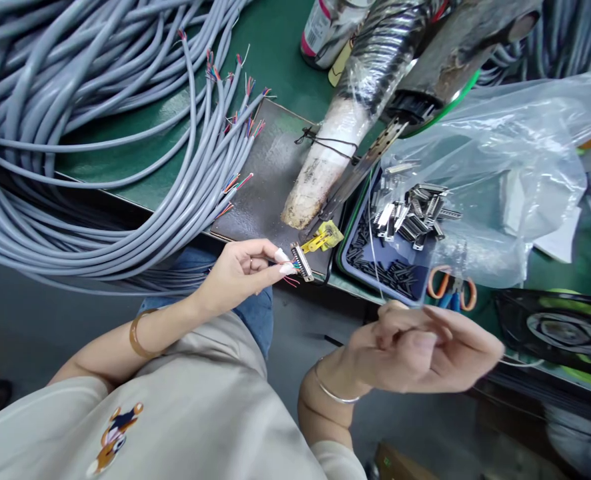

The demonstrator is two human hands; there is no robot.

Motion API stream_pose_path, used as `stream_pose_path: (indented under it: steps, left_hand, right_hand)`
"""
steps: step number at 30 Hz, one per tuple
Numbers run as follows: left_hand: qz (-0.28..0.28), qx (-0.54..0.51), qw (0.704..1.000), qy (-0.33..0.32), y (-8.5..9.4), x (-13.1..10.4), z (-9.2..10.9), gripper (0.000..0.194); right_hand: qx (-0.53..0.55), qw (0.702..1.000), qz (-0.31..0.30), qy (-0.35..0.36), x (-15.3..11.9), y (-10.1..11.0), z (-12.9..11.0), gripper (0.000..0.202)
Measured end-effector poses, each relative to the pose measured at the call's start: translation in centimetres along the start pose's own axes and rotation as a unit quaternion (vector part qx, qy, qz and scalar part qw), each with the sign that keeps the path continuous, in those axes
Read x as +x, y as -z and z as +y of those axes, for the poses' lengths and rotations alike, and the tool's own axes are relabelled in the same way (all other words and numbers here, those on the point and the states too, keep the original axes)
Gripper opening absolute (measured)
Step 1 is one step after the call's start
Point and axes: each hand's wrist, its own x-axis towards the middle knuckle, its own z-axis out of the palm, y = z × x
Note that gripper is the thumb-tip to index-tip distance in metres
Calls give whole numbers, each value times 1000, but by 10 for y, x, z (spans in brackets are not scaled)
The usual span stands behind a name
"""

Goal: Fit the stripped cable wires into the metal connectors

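My left hand (248, 270) is closed in a pinch, with white coverings on the fingertips. Between them are thin coloured wires (290, 280) at the back of a metal D-sub connector (302, 262). The connector sits against a yellow clip (323, 238) at the bench edge, below a soldering iron's metal shaft (355, 175). My right hand (425, 347) is raised nearer the camera, its fingers curled together. From it a thin silvery wire (375, 257), looking like solder, runs up toward the iron. The far end of this wire is hard to make out.
Grey cables (175, 227) with stripped ends fill the left. A wrapped duct (320, 153) hangs over a dark plate (270, 160). A blue tray (418, 287) holds connectors (415, 217) and black sleeves (395, 277). Orange-handled pliers (440, 283), a plastic bag (495, 173) and a fan (560, 330) lie right.
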Motion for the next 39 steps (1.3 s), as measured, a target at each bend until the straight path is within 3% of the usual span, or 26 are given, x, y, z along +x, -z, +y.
stream_pose_path:
  steps: [8,12,18,31,39]
  left_hand:
    - [23,-9,1000,-15,-2,4,5,30]
    - [65,53,993,-84,-6,7,2,21]
    - [140,178,959,-170,-12,13,-4,10]
    - [147,285,906,-278,-16,20,-3,11]
    - [144,280,913,-262,-16,18,-3,8]
  right_hand:
    - [71,993,80,-41,-13,-11,-13,11]
    - [91,990,100,-50,-9,-24,-17,15]
    - [71,991,114,-23,1,-31,-15,17]
    - [97,987,125,-33,14,-32,-10,17]
    - [93,989,114,-22,13,-28,-10,20]
